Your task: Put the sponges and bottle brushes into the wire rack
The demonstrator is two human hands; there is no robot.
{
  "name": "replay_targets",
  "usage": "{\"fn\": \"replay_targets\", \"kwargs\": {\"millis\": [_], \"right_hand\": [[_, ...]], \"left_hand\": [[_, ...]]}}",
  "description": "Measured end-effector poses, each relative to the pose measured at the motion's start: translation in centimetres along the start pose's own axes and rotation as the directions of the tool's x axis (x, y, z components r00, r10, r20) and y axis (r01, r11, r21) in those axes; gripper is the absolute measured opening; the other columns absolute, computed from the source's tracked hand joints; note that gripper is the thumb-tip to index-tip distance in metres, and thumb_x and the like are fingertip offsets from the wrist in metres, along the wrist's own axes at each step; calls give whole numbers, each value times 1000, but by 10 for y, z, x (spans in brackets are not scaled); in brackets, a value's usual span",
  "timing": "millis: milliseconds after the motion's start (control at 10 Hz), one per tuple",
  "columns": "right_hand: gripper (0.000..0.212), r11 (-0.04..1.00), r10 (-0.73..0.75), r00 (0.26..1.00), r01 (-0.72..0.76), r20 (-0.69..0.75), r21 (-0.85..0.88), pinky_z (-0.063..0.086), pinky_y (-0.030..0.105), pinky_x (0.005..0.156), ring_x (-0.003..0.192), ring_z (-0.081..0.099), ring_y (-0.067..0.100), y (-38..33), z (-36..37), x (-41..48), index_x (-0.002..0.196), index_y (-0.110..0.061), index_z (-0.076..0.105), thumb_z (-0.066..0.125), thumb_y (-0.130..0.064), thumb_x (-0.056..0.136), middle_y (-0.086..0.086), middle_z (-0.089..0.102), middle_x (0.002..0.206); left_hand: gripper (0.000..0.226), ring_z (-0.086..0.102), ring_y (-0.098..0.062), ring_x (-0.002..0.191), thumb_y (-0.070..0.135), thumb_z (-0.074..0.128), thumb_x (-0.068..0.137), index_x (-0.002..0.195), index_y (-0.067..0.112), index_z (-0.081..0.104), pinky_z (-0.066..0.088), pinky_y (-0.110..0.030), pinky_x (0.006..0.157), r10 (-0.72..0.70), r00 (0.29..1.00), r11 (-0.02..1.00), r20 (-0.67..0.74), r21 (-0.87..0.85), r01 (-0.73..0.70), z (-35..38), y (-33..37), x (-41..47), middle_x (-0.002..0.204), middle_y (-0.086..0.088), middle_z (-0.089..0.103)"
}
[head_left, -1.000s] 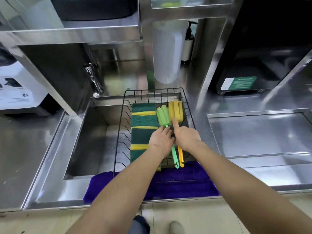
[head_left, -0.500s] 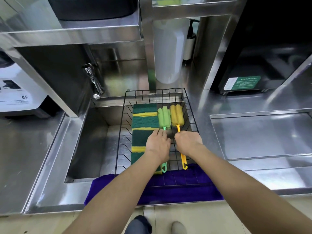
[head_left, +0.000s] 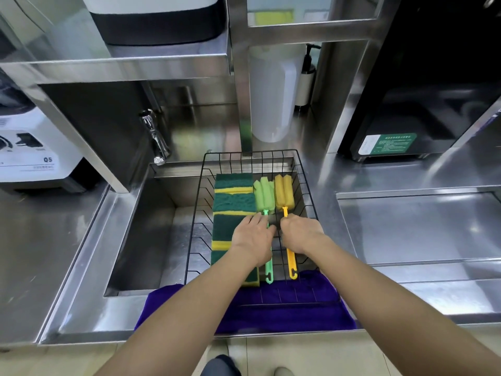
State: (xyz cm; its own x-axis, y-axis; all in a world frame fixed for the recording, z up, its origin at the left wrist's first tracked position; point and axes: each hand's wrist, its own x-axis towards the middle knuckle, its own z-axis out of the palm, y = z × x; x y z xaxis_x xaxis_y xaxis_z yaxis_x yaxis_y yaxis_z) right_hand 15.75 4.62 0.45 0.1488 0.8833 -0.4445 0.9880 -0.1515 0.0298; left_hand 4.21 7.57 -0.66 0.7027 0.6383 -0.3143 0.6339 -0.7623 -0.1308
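Note:
A black wire rack (head_left: pixel 305 175) sits across the right end of the sink. Inside it, green-and-yellow sponges (head_left: pixel 233 202) lie in a row along the left side. Beside them lie a green bottle brush (head_left: pixel 262 195) and a yellow bottle brush (head_left: pixel 284 192), foam heads at the far end, handles pointing toward me. My left hand (head_left: pixel 252 240) rests over the green brush's handle and my right hand (head_left: pixel 302 234) over the yellow brush's handle. Whether the fingers grip the handles is hidden.
A purple cloth (head_left: pixel 284 310) lies under the rack's near edge on the counter. The sink basin (head_left: pixel 151 234) opens to the left, with a tap (head_left: pixel 156 139) above. A white appliance (head_left: pixel 35 153) stands far left, a black machine (head_left: pixel 406 118) at back right.
The two brushes have been spread slightly apart and straightened so they lie parallel. Both hands have shifted a little nearer along the handles.

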Motion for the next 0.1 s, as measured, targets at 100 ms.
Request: {"fn": "replay_targets", "kwargs": {"millis": [100], "right_hand": [[38, 978, 1, 1000, -1, -1, 208, 48, 43, 92, 119, 53, 34, 8, -11, 2, 128, -7, 48, 46, -18, 91, 15, 51, 131]], "left_hand": [[46, 25, -26, 139, 26, 47, 95, 139, 13, 40, 23, -38, 112, -32, 994, 988, -105, -152, 15, -23, -6, -3, 150, -11, 32]]}}
